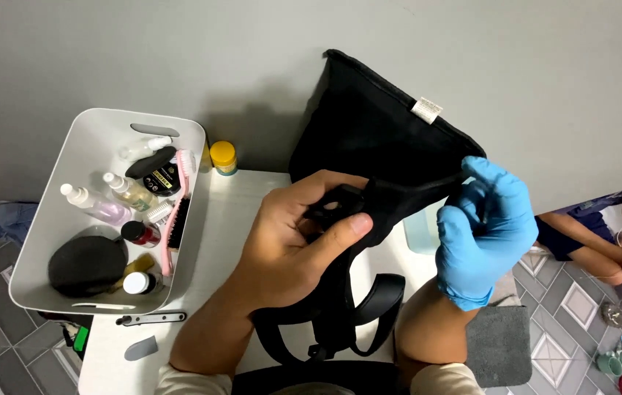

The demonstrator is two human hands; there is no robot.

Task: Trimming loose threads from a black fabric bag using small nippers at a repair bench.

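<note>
A black fabric bag point(369, 124) is held up over a white table point(230, 212), with a small white sewn-in tag near its upper right edge. My left hand point(292, 245), bare, is closed on a black strap buckle at the bag's lower edge, thumb pressed on top. My right hand point(483, 230) wears a blue glove and pinches the bag's strap near the right corner. Black straps point(340, 314) hang down in loops between my forearms.
A white bin point(95, 128) at the left holds spray bottles, small jars, a pink-handled brush and a black round pad. A yellow-lidded jar point(224, 157) stands by the wall. A grey mat point(497, 344) lies on the tiled floor. Another person sits at the far right point(603, 234).
</note>
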